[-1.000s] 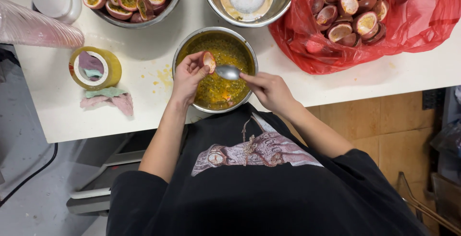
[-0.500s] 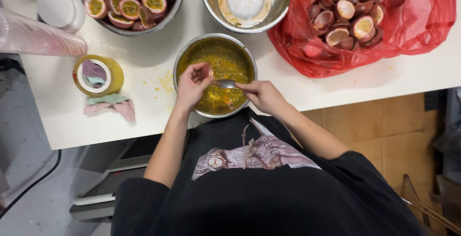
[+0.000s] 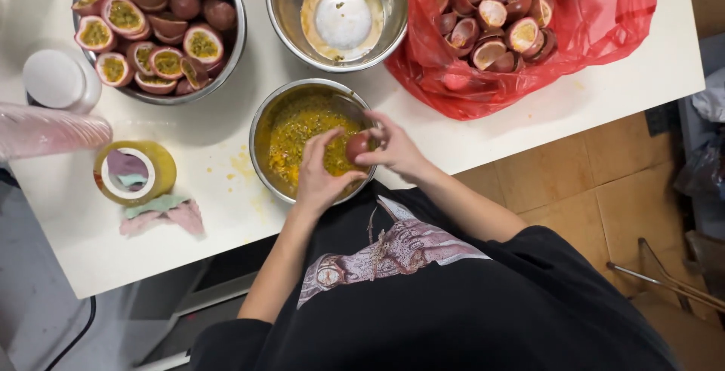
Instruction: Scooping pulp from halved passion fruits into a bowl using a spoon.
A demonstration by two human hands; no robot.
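My left hand [image 3: 319,175] holds a purple passion fruit half [image 3: 357,146] over a steel bowl [image 3: 260,126] filled with yellow pulp and seeds. My right hand [image 3: 393,148] is right beside the fruit, fingers closed on a spoon whose bowl is hidden behind the fruit and hand. Both hands meet above the right side of the pulp bowl, near the table's front edge.
A steel bowl of cut passion fruit halves [image 3: 155,31] stands at back left, another steel bowl with a white lid inside [image 3: 340,12] at back middle. A red plastic bag of scooped shells [image 3: 521,31] lies at right. A tape roll [image 3: 134,171], a rag [image 3: 162,214], stacked cups [image 3: 45,129].
The view has shifted. My left hand has turned the fruit half and drawn it toward the bowl's right side; my right hand has closed in against it, hiding the spoon.
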